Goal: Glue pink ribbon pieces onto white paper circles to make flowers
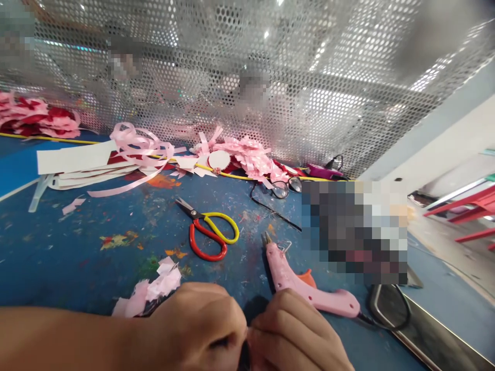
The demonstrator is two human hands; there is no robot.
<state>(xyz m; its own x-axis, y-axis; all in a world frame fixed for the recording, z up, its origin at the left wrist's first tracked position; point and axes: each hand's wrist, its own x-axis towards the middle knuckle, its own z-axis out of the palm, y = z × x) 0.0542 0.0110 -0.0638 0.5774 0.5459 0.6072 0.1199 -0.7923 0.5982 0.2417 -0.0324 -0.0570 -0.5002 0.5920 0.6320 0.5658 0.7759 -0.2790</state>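
My left hand [193, 324] is closed at the bottom edge, its fingers curled inward. Beside it my right hand [296, 332] is closed too, fingertips pressed together and meeting the left hand. What the fingers hold is hidden; a sliver of something dark shows between them. Gathered pale pink fabric [154, 288] with a dark strip under it pokes out behind my left hand. A pink hot glue gun [301, 291] with an orange trigger lies just beyond my right hand. Scissors [211, 232] with one red and one yellow handle lie half open farther off.
A pink ribbon [141, 147] lies by white strips [77, 159] at the back left. Pink fabric pieces [247, 157] pile along a perforated metal panel [216, 67]. Eyeglasses [280, 189] lie right of centre. A dark flat device [436, 330] and cord are at lower right.
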